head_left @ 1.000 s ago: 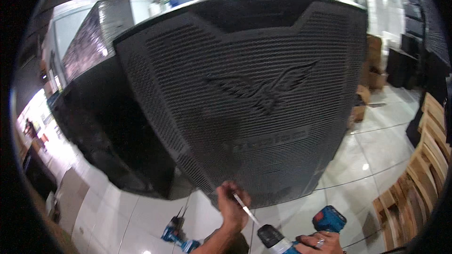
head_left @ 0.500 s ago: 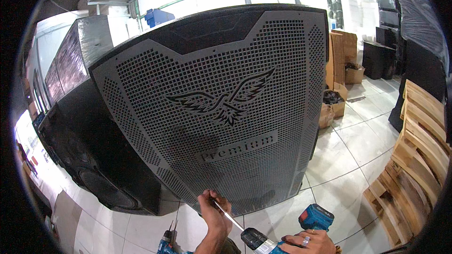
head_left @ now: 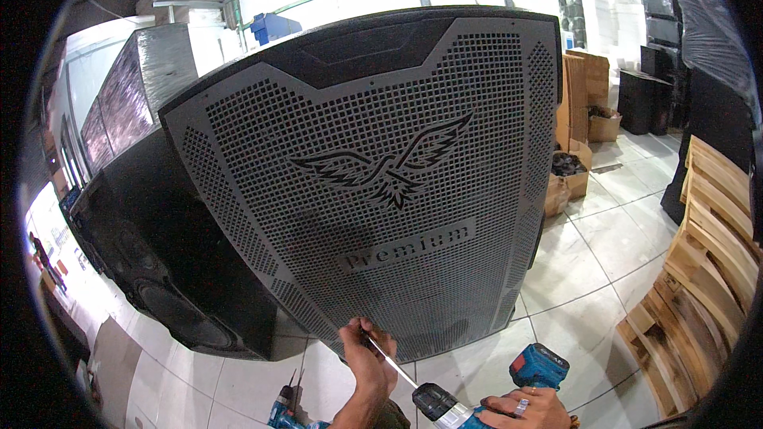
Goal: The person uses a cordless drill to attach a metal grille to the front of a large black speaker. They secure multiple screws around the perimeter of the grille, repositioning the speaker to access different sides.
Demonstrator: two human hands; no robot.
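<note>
Left hand: the left hand [head_left: 367,356] is closed, its fingertips pinching the long driver bit [head_left: 391,360] close to the bit's far tip, right at the near lower edge of the grille.
Right hand: the right hand [head_left: 531,408] grips the handle of the cordless drill [head_left: 477,403] at the near bottom edge of the view; a ring shows on one finger.
Cordless drill: blue and black, battery pack to the right, chuck pointing left and away toward the grille; the bit runs from the chuck up to the left hand.
Grille: the grey perforated metal grille [head_left: 381,191] covers the front of a big black speaker cabinet [head_left: 199,270]; it narrows toward its near lower edge and bears a cut-out bird with spread wings in the middle, with a lettered strip below.
Second drill: another blue drill [head_left: 284,411] lies on the white tiled floor [head_left: 596,270], near left of the left forearm.
Right side: wooden slatted pieces [head_left: 699,270] lean stacked at the right; cardboard boxes [head_left: 584,103] stand farther back beside the cabinet.
Left side: more black cabinets [head_left: 119,111], some wrapped in shiny film, stand in a row to the far left.
</note>
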